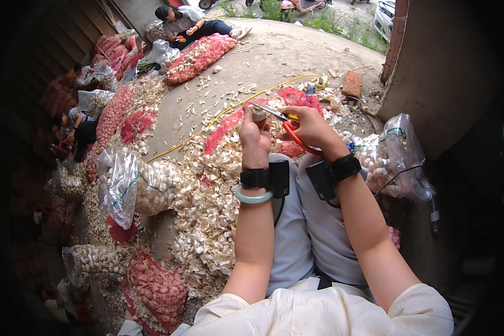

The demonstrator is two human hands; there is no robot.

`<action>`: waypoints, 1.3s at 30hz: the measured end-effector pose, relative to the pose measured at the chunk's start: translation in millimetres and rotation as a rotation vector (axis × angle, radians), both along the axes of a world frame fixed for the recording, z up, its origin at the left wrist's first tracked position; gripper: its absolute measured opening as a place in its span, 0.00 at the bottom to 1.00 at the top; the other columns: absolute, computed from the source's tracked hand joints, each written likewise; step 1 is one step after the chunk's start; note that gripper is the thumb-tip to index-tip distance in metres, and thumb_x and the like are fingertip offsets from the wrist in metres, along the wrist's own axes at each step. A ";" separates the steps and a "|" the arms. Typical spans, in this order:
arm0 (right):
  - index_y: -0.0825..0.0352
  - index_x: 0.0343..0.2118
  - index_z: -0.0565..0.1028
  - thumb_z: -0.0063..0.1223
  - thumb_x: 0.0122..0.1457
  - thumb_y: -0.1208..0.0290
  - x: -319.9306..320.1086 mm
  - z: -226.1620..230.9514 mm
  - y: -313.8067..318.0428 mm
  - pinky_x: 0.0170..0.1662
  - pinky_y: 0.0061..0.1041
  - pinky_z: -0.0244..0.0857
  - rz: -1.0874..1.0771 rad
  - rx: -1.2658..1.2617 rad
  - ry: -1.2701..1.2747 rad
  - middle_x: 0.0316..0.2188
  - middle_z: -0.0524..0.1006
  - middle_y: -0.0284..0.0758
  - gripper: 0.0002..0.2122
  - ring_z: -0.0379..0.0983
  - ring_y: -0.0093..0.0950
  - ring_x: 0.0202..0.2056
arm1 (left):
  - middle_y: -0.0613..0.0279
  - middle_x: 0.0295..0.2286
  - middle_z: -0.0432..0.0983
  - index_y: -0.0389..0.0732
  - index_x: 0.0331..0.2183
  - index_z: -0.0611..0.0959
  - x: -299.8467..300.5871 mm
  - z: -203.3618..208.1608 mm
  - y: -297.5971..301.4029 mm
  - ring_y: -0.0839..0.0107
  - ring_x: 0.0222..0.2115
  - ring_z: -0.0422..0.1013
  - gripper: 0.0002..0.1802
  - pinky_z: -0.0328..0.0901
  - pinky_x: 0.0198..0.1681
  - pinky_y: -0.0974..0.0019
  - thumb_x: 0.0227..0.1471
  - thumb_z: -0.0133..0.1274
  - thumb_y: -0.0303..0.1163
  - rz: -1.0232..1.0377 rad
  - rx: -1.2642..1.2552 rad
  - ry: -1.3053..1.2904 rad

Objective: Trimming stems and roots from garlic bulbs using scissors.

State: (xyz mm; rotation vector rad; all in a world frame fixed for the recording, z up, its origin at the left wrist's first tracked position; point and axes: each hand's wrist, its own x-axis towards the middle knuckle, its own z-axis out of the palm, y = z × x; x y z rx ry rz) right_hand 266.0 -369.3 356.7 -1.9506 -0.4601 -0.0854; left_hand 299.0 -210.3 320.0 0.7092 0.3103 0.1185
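My left hand [255, 137] is closed around a garlic bulb [258, 112], held up over my knees. My right hand [312, 127] grips a pair of scissors with red handles [293, 136]; their blades reach left to the top of the bulb. Both wrists carry black strapped devices, and the left also wears a pale green bangle [253, 196]. Below the hands lies a heap of papery garlic skins [207, 190] over red mesh sacks.
A clear plastic bag of garlic [395, 159] stands at my right, another [123, 185] at my left. Red mesh sacks of garlic [199, 56] lie around the concrete floor. A yellow cord [229, 109] crosses it. Other people sit working at the left and the far top.
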 end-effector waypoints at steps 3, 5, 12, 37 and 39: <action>0.73 0.39 0.73 0.61 0.39 0.79 -0.9 -0.1 -1.2 0.30 0.24 0.66 -0.007 0.020 -0.033 0.24 0.76 0.42 0.19 0.73 0.22 0.26 | 0.65 0.22 0.69 0.43 0.27 0.75 -0.8 1.9 -3.8 0.73 0.27 0.62 0.17 0.56 0.29 0.70 0.53 0.47 0.47 0.012 -0.036 -0.020; 0.73 0.39 0.73 0.61 0.39 0.79 -1.1 0.5 -1.3 0.30 0.24 0.66 -0.007 0.011 -0.036 0.24 0.76 0.42 0.19 0.73 0.22 0.26 | 0.65 0.23 0.68 0.43 0.28 0.74 -1.8 2.6 -3.8 0.73 0.28 0.61 0.16 0.56 0.30 0.70 0.53 0.48 0.47 -0.009 -0.065 -0.038; 0.73 0.39 0.72 0.61 0.39 0.79 0.2 -1.1 -2.6 0.29 0.23 0.66 0.000 -0.009 -0.027 0.23 0.76 0.41 0.19 0.72 0.21 0.25 | 0.64 0.27 0.67 0.42 0.32 0.74 -7.3 10.0 -7.2 0.73 0.28 0.61 0.14 0.57 0.33 0.68 0.52 0.50 0.43 -0.009 -0.104 -0.058; 0.73 0.41 0.72 0.62 0.38 0.80 -2.0 1.2 0.1 0.32 0.24 0.67 0.046 0.025 0.004 0.28 0.77 0.41 0.22 0.73 0.22 0.29 | 0.70 0.21 0.64 0.46 0.23 0.73 -8.8 15.0 -5.6 0.76 0.24 0.59 0.17 0.54 0.31 0.70 0.45 0.57 0.47 0.086 -0.103 -0.048; 0.73 0.41 0.72 0.62 0.38 0.80 -2.8 3.7 -0.1 0.32 0.24 0.67 0.044 0.014 0.020 0.28 0.77 0.41 0.22 0.73 0.22 0.29 | 0.70 0.20 0.64 0.46 0.23 0.73 -7.8 14.5 -5.2 0.76 0.24 0.59 0.17 0.54 0.31 0.70 0.44 0.57 0.48 0.083 -0.106 -0.039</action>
